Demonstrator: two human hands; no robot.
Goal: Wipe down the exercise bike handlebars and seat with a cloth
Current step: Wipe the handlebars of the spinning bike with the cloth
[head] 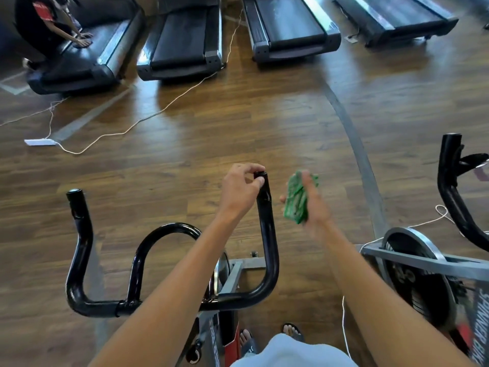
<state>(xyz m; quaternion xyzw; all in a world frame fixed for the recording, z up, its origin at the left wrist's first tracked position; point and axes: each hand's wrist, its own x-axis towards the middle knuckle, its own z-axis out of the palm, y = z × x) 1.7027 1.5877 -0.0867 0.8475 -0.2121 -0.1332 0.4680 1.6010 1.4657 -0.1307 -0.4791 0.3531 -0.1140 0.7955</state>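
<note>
Handlebars (169,263) stand before the person, left hand (239,189) pinching the right grip's tip, right hand (311,201) clutching a bunched green cloth (297,198) just beside.
Wrapping the cloth round the grip and drawing it downward would likely clean best.

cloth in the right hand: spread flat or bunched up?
Bunched. The green cloth sits crumpled in the right hand, fingers curled round it, beside the handlebar and not touching it.

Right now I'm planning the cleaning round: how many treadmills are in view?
4, in a row along the top: the far-left treadmill, where another person crouches, the second treadmill, the third treadmill and the far-right treadmill. More may lie beyond the frame.
</note>
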